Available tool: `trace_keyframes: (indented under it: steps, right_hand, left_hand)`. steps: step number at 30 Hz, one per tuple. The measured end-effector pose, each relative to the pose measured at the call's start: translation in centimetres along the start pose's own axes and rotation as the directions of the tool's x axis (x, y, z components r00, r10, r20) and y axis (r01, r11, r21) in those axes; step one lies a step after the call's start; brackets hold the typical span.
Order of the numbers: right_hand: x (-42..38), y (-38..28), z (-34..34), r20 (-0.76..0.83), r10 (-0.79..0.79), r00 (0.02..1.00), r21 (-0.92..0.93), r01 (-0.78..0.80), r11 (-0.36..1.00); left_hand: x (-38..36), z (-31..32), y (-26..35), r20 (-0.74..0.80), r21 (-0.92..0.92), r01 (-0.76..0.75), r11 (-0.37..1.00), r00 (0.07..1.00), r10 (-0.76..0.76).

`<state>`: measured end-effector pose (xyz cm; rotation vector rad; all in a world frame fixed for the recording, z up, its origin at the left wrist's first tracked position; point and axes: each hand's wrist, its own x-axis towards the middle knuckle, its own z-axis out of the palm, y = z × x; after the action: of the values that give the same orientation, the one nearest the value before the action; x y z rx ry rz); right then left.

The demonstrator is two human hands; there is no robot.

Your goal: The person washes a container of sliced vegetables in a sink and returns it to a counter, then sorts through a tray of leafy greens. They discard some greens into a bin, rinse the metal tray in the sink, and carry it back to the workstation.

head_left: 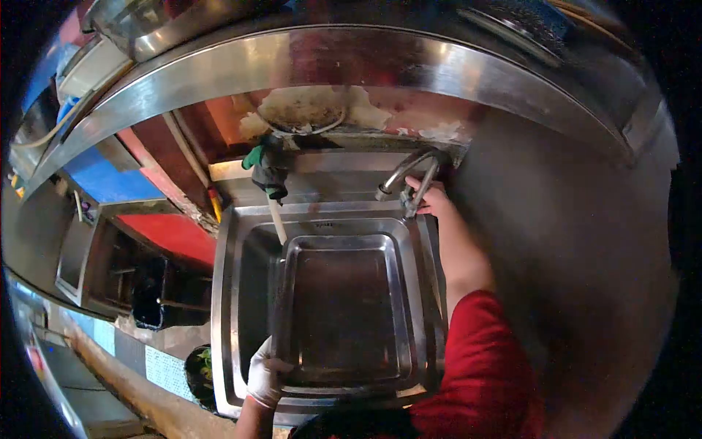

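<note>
A deep metal tray [288, 307] sits within the stainless steel sink [227, 329], taking up most of its basin. At the tray's near left corner, my left hand [265, 374], in a white glove, is closed on the rim with the thumb over the inner side. My right hand [430, 196], bare, reaches to the back right corner of the sink. Its fingers are wrapped around the lower part of the curved metal faucet [398, 178], whose spout points down over the back of the sink.
A pale hose [277, 221] hangs from a dark-wrapped tap [269, 174] into the sink's back left. Above runs a steel shelf edge [351, 62]. A black bin [150, 293] stands left, and a dark bucket [199, 374] holding green scraps is beside the sink.
</note>
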<state>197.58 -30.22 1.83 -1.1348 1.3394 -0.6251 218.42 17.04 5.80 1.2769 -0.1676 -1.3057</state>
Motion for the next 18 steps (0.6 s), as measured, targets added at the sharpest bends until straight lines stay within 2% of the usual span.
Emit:
trace_keyframes:
  steps: [2,3,4,5,6,8,9,10,11,12,13,14,15,16,17,18]
  right_hand:
    - [3.5,1.4,-0.7,-0.030,-0.029,0.999,-0.046,0.028,0.999]
    - [9.1,4.7,-1.4,-0.237,-0.237,0.942,-0.428,0.118,0.896]
    - [11.6,7.4,-2.3,-0.330,-0.478,0.814,-0.755,0.076,0.651]
    - [9.8,7.9,-1.2,-0.649,-0.415,0.637,-0.413,0.163,0.896]
    - [6.8,7.7,-0.7,-0.660,-0.397,0.638,-0.411,0.137,0.901]
    - [-1.5,4.3,1.5,-0.614,-0.654,0.442,-0.464,0.468,0.752]
    - [-6.2,2.9,3.4,-0.618,-0.588,0.522,-0.253,0.576,0.777]
    - [-8.5,3.7,5.1,-0.537,-0.698,0.473,-0.267,0.690,0.673]
    - [-10.3,4.7,7.0,-0.429,-0.671,0.605,-0.156,0.682,0.714]
    - [-13.2,4.3,8.6,-0.216,-0.560,0.800,-0.106,0.551,0.828]
    - [-15.1,3.3,10.6,-0.014,-0.145,0.989,0.238,0.144,0.961]
    - [-14.1,4.2,11.8,0.158,-0.161,0.974,0.367,0.093,0.925]
    - [-13.3,3.9,13.3,0.087,-0.039,0.995,0.409,0.000,0.913]
    - [-13.3,2.9,14.5,0.118,0.022,0.993,0.582,-0.088,0.808]
    - [-11.2,3.8,14.6,0.286,0.020,0.958,0.615,-0.199,0.763]
    - [-10.9,2.9,14.8,0.280,0.021,0.960,0.616,-0.197,0.762]
  left_hand:
    - [1.0,-0.2,-0.1,0.071,0.075,-0.051,0.996,0.996,0.046]
    - [1.4,0.1,0.1,0.071,0.082,-0.036,0.996,0.997,0.030]
    - [1.6,0.8,0.3,0.059,0.045,-0.035,0.998,0.998,0.032]
    - [1.6,1.3,0.5,0.047,0.012,-0.032,0.999,0.998,0.031]
    - [1.6,1.6,0.6,0.050,0.023,-0.007,1.000,0.999,0.006]
    - [1.7,1.5,0.6,0.033,-0.056,-0.025,0.998,0.999,0.027]
    - [1.7,1.3,0.4,0.055,-0.062,-0.020,0.998,0.998,0.023]
    - [1.7,1.1,0.6,0.054,-0.065,-0.006,0.998,0.998,0.010]
    - [1.5,1.0,0.8,0.069,-0.076,0.014,0.997,0.998,-0.008]
    - [1.3,0.8,0.7,0.089,-0.086,0.030,0.996,0.996,-0.023]
    - [1.8,-1.2,-0.6,0.087,-0.013,0.024,1.000,0.996,-0.023]
    - [1.4,-1.2,-0.5,0.100,-0.011,0.037,0.999,0.994,-0.036]
    - [1.1,-1.0,-0.2,0.141,-0.042,0.049,0.998,0.989,-0.043]
    - [0.7,-1.1,-0.3,0.177,-0.074,0.060,0.995,0.983,-0.046]
    - [1.1,-2.6,-1.4,0.217,-0.025,0.041,0.999,0.976,-0.035]
    - [0.7,-2.4,-1.0,0.221,-0.023,0.045,0.999,0.974,-0.039]
